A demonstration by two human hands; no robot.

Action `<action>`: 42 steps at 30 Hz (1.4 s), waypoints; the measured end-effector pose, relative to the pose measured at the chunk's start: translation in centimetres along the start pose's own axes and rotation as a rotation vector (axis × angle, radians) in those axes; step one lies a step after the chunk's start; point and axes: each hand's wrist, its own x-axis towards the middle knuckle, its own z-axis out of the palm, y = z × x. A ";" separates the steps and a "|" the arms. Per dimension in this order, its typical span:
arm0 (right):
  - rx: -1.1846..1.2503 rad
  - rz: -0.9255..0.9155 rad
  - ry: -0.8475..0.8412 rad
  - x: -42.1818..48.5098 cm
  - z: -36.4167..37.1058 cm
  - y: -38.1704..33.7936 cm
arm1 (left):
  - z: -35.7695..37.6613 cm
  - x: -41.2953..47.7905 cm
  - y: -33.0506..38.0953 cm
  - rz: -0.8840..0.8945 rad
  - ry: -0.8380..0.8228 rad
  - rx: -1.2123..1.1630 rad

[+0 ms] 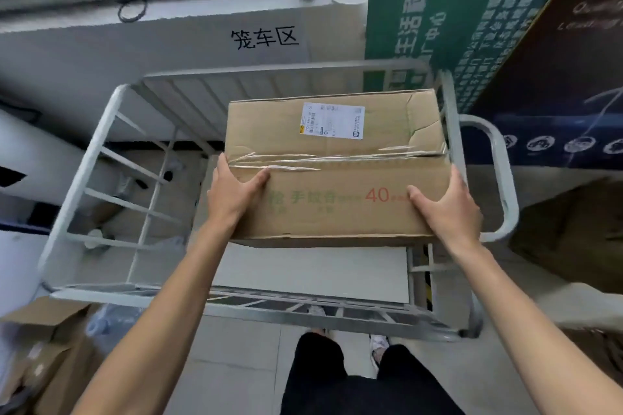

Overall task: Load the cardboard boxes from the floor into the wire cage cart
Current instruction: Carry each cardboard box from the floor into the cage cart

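Observation:
A taped brown cardboard box (337,158) with a white shipping label and a red "40" hangs over the right half of the grey wire cage cart (84,158). My left hand (232,192) grips its near left corner, thumb lying on the top face. My right hand (445,209) grips the near right corner, thumb on top as well. The box sits level with the cart's top rail, its far right corner dented. The cart's pale floor panel (303,273) shows below the box.
An open cardboard box (43,347) lies on the floor at lower left. A dark brown box (573,236) sits right of the cart. Green and dark poster boards (472,27) lean behind it. A grey wall stands behind the cart. My legs are near the cart's front rail.

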 end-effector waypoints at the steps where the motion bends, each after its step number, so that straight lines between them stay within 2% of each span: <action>1: -0.008 0.036 0.005 0.3 1.4 0.3 | 1.0 1.6 -0.5 0.005 -0.044 -0.009; 6: -0.039 0.176 -0.020 3.1 8.9 2.4 | 7.9 9.0 -4.5 -0.021 -0.210 -0.017; 14: -0.022 0.318 -0.083 9.3 21.7 9.8 | 21.9 16.0 -11.9 -0.139 -0.315 0.010; 19: -0.053 0.330 -0.113 13.7 29.9 15.9 | 30.7 19.9 -16.6 -0.188 -0.366 0.003; 25: -0.191 0.310 -0.209 17.5 37.1 23.5 | 40.7 22.4 -20.8 -0.157 -0.469 -0.027; 28: -0.220 0.315 -0.291 18.3 39.4 27.2 | 45.2 23.0 -22.7 -0.150 -0.586 0.009; 30: -0.267 0.256 -0.370 18.6 40.6 28.5 | 47.4 22.5 -23.8 -0.167 -0.691 0.074; 32: -0.350 0.157 -0.476 18.6 41.8 28.5 | 48.8 21.4 -24.6 -0.102 -0.706 0.184; 35: -0.431 0.087 -0.643 17.3 43.6 27.8 | 49.9 18.6 -25.4 0.236 -0.662 0.486; 37: -0.538 0.086 -0.737 16.2 44.8 27.5 | 50.5 16.5 -25.9 0.373 -0.779 0.607; 39: -0.638 0.088 -0.776 15.8 45.7 27.4 | 51.3 15.2 -26.6 0.431 -0.860 0.693; 42: -0.678 0.105 -0.779 17.2 46.3 27.4 | 52.4 15.8 -26.4 0.423 -0.860 0.751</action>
